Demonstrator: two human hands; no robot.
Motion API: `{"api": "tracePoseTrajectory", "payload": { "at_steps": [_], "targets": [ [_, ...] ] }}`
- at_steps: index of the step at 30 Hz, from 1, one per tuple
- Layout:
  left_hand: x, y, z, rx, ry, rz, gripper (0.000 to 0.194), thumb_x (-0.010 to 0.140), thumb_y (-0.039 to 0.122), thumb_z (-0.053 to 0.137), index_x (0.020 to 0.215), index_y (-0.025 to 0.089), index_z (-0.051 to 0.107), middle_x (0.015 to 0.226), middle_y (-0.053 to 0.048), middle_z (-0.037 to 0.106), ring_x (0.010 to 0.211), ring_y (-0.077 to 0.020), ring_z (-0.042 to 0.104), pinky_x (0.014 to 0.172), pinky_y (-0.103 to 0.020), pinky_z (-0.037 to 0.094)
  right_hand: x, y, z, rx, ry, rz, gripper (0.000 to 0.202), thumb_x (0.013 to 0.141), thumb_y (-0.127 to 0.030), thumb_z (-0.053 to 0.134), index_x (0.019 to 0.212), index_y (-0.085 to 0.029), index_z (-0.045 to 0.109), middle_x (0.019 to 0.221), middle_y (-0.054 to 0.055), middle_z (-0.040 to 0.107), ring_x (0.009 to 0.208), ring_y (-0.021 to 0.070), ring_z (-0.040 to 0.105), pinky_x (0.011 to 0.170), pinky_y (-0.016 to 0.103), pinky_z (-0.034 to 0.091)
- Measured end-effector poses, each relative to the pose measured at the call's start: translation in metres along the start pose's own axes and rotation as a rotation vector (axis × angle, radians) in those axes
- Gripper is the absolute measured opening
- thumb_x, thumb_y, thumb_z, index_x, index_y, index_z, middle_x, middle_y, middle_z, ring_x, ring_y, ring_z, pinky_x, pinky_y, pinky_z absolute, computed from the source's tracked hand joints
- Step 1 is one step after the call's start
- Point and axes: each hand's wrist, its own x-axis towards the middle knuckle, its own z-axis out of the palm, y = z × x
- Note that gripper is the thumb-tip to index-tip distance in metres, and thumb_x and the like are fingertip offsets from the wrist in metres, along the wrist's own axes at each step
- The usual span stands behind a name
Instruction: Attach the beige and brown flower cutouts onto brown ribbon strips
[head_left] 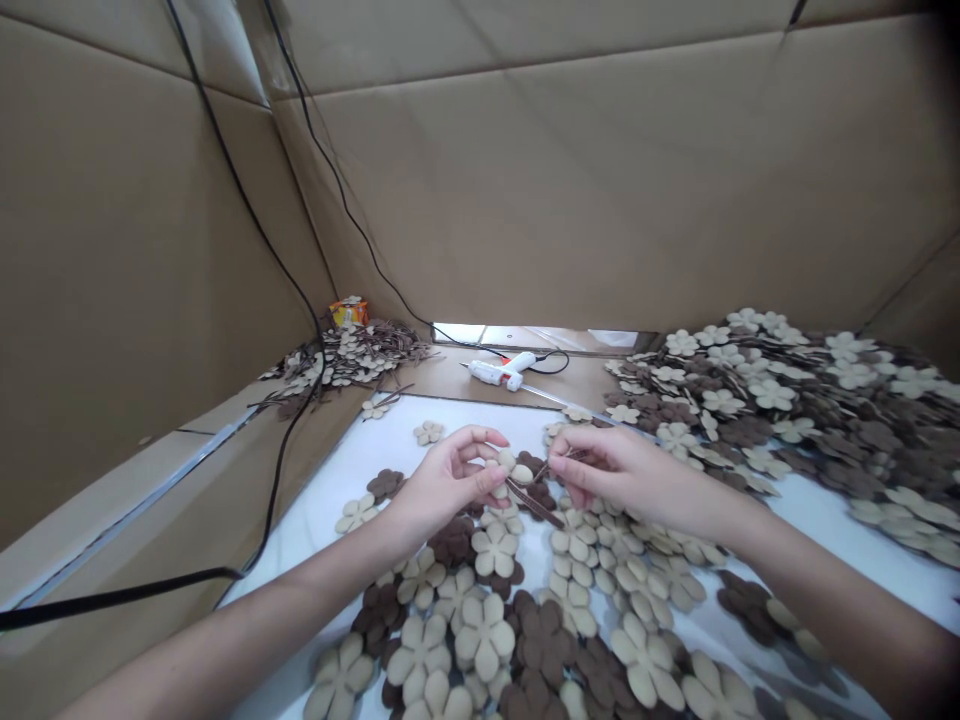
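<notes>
My left hand [450, 473] pinches a small beige flower cutout [516, 467] with a thin dark brown stick [534, 502] running down from it. My right hand [609, 470] meets it from the right, fingertips closed on the top end of the stick and a dark brown petal piece [534, 466]. Both hands hover just above a white sheet [330, 500] covered with beige and brown flower cutouts [487, 620].
A white glue gun [499, 371] lies on cardboard at the back, its cord running left. A big heap of flowers [787, 410] fills the right side; a smaller pile with sticks [352, 355] sits back left. Cardboard walls [600, 170] enclose the space. A black cable [277, 470] crosses the left.
</notes>
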Motion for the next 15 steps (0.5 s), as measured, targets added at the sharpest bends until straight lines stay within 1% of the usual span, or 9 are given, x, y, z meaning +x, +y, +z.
{"api": "tracePoseTrajectory", "payload": {
  "at_steps": [5,9,11,13,15],
  "targets": [
    [0.0001,0.0009,0.0016,-0.035,0.067,0.036,0.039,0.067,0.030,0.075,0.096,0.016,0.054,0.077,0.003,0.056,0.060,-0.0097,0.062,0.060,-0.024,0.053,-0.0004,0.0007,-0.0035,-0.013,-0.011,0.029,0.031,0.091,-0.047,0.041,0.084,-0.021,0.057,0.067,-0.001,0.064,0.063,0.0144,0.058,0.056,0.024,0.039],
    [-0.0005,0.0002,0.0028,0.023,0.105,0.093,0.036,0.069,0.030,0.073,0.094,0.015,0.053,0.079,0.002,0.055,0.059,-0.0089,0.059,0.056,-0.023,0.052,-0.0019,0.0002,-0.0059,-0.047,-0.041,0.051,0.031,0.090,-0.048,0.040,0.085,-0.022,0.057,0.066,-0.002,0.064,0.060,0.0139,0.058,0.054,0.023,0.038],
    [-0.0007,-0.0011,0.0025,0.058,0.108,0.127,0.033,0.071,0.030,0.071,0.094,0.016,0.053,0.082,0.001,0.054,0.063,-0.0094,0.060,0.059,-0.024,0.053,-0.0019,0.0008,-0.0064,-0.111,0.017,0.064,0.028,0.090,-0.047,0.042,0.094,-0.025,0.057,0.064,-0.003,0.063,0.057,0.0134,0.056,0.051,0.023,0.036],
    [-0.0010,-0.0023,0.0020,0.090,0.106,0.148,0.029,0.074,0.029,0.069,0.095,0.017,0.052,0.085,0.001,0.053,0.066,-0.0102,0.061,0.063,-0.026,0.055,-0.0007,0.0026,-0.0062,-0.183,0.111,0.061,0.024,0.088,-0.044,0.046,0.102,-0.027,0.055,0.063,-0.004,0.062,0.054,0.0127,0.054,0.049,0.023,0.034],
    [-0.0014,-0.0028,0.0017,0.116,0.108,0.157,0.028,0.076,0.029,0.067,0.095,0.018,0.052,0.088,0.001,0.052,0.068,-0.0105,0.061,0.065,-0.028,0.056,0.0012,0.0054,-0.0054,-0.216,0.184,0.036,0.020,0.086,-0.039,0.049,0.099,-0.026,0.056,0.063,-0.004,0.061,0.053,0.0119,0.053,0.049,0.022,0.033]
  ]
}}
